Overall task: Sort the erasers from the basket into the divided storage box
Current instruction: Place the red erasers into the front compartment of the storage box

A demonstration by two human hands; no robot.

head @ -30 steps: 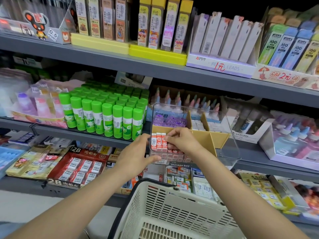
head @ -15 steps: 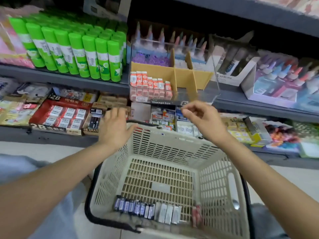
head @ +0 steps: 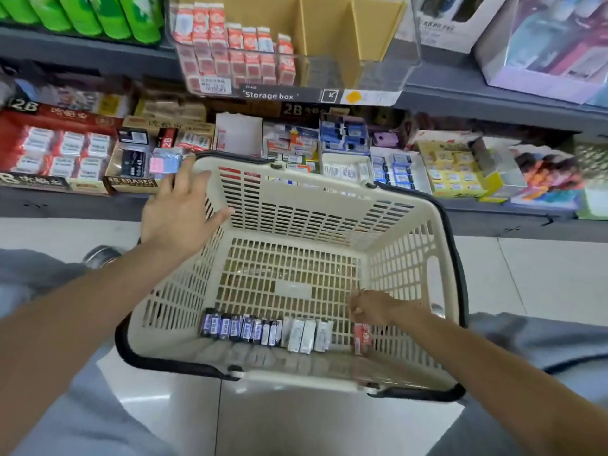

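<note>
The left hand (head: 179, 213) rests spread flat on the basket (head: 297, 189) rim, left of centre. The right hand (head: 373, 307), lower right inside, has fingers curled beside a red eraser (head: 361, 337) (grip unclear). The storage box (head: 378, 57) sits on the shelf at top centre.

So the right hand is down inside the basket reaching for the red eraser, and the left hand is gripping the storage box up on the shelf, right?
Not quite. In the head view the left hand is not on the storage box; it rests open on the basket at its far left rim. The rest holds: the right hand is down inside the basket, just above the red eraser.
</note>
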